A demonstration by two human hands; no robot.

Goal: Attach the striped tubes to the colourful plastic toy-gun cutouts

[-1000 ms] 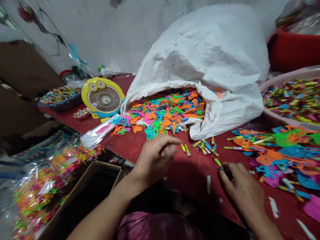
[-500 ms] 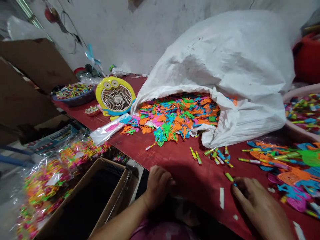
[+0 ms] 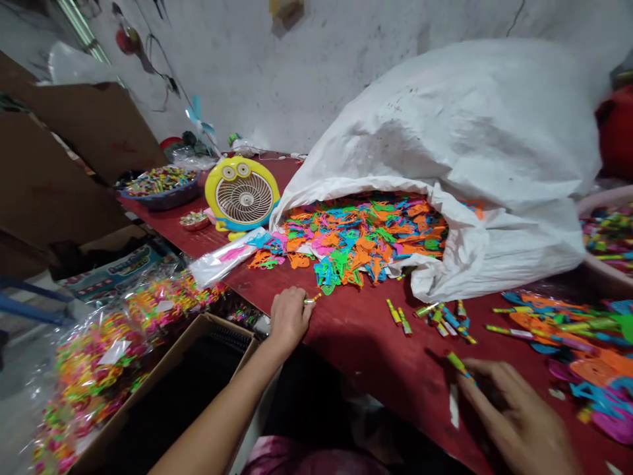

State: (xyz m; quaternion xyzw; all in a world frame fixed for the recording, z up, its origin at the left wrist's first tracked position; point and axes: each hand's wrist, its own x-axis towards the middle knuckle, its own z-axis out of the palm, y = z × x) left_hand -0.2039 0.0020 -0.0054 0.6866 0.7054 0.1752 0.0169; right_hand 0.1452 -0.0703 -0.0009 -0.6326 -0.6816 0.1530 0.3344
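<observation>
My left hand [image 3: 291,318] is closed on a small wrapped stick [image 3: 310,301] near the table's front edge, below the spilled plastic pieces. On the right, my right hand [image 3: 509,409] pinches a yellow-green wrapped stick [image 3: 455,361] between thumb and fingers above the red table [image 3: 361,336]. Several similar sticks [image 3: 440,318] lie between the hands and the sack. Bright orange, green, blue and pink plastic pieces [image 3: 366,231] spill from the mouth of a big white sack [image 3: 455,125].
A yellow fan [image 3: 246,198] stands left of the sack, with a basin of small pieces [image 3: 161,198] behind it. An open carton [image 3: 202,369] and filled plastic bags [image 3: 93,369] sit below at left. More flat plastic pieces [image 3: 593,369] lie at right.
My left hand has moved left and forward and has closed on the stick that lay below the spilled pieces. My right hand still holds its stick. The view has shifted slightly.
</observation>
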